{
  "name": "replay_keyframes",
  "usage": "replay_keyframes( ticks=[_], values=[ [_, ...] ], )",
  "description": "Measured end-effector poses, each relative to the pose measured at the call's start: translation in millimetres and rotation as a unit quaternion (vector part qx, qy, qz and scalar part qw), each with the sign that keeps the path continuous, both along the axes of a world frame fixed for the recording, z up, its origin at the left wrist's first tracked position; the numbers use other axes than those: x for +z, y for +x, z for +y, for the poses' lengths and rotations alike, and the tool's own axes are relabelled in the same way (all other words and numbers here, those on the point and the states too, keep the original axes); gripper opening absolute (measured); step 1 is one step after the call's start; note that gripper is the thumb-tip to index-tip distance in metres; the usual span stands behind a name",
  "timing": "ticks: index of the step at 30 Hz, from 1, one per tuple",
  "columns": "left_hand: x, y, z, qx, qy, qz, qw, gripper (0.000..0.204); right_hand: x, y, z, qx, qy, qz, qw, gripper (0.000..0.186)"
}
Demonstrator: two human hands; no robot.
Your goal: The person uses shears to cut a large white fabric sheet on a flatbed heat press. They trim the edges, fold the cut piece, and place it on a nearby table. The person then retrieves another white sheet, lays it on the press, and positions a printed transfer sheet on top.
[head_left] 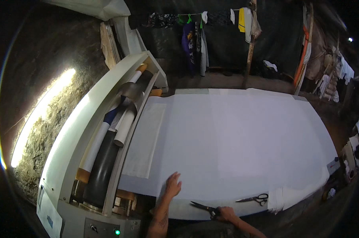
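A wide sheet of pale white material (243, 135) covers the table, with a narrower strip (149, 137) lying at its left. My left hand (172, 185) is over the sheet's lower left, its fingers apart and holding nothing. Along the near edge, my right hand (226, 214) grips large black scissors (203, 207), blades pointing left. A second pair of scissors (261, 199) lies to the right, beside some layered white sheets (280, 199).
A large roller machine (60, 139) borders the table's left, with a green light on its front panel. Beyond it a tube light (44, 115) glows on a rough wall. Clothes (189, 43) hang from a line at the back; poles (301, 55) and bundled things stand at the right.
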State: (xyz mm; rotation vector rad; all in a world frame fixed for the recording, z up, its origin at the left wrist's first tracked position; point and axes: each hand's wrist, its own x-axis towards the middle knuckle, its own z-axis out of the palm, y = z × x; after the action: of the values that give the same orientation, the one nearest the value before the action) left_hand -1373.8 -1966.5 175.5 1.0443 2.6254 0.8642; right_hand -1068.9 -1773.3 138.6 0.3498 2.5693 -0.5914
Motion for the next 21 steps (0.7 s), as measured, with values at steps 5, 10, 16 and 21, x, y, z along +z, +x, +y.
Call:
replay_keyframes(
  ticks=[5, 10, 16, 21],
  values=[
    [-31.6, 35.9, 5.3, -0.057, -0.070, 0.019, 0.996, 0.050, 11.0, -5.7, -5.5, -0.035, -0.012, -0.009, 0.999, 0.060],
    [-41.9, 39.9, -2.1, -0.042, -0.064, 0.057, 0.995, 0.048, 17.8, -12.9, 0.6, -0.046, -0.030, 0.003, 0.998, 0.071],
    [-53.0, 44.3, -20.8, -0.034, -0.037, 0.053, 0.997, 0.046, 6.9, -15.0, 3.3, -0.046, -0.013, 0.007, 0.999, 0.075],
    [-54.8, 45.0, -28.6, -0.023, -0.046, 0.028, 0.998, 0.044, 3.1, -13.1, 2.4, -0.039, -0.004, 0.037, 0.999, 0.078]
  ],
)
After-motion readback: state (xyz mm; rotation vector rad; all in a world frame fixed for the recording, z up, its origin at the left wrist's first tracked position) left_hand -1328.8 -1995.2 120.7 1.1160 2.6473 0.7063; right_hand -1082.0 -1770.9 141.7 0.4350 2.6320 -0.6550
